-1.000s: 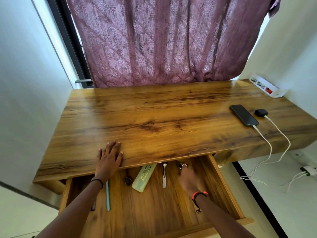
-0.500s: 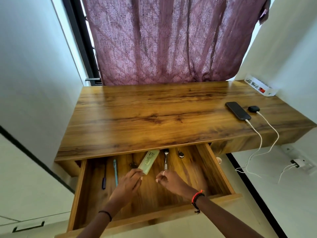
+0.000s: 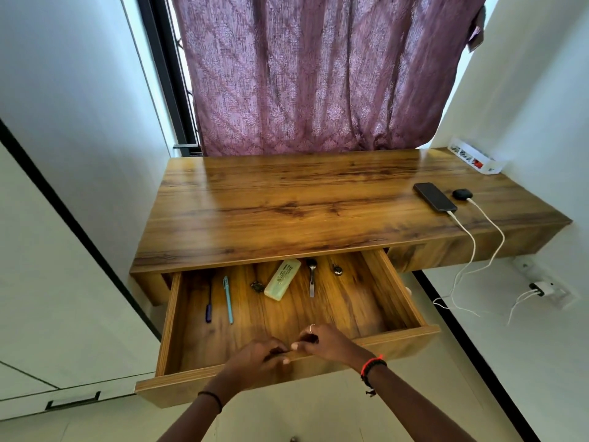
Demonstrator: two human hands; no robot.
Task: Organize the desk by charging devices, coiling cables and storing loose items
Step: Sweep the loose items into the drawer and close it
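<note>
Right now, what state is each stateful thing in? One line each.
drawer: pulled open.
left grip: curled on the drawer's front edge.
right grip: curled on the same edge.
phone: flat on desk, cable plugged in.
black case: lid shut, second cable plugged in.
wall charger: plugged in, both cables attached.
curtain: drawn closed.
green case: closed, lying in the drawer.

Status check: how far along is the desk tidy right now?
Looks done: phone and small black case lie on the desk with white cables plugged in; a teal pen, green case and spoon lie in the open drawer. In hand: left hand and right hand grip the drawer's front rim. Left: shutting the drawer, probably, and the cables hang loose off the desk edge, uncoiled.
</note>
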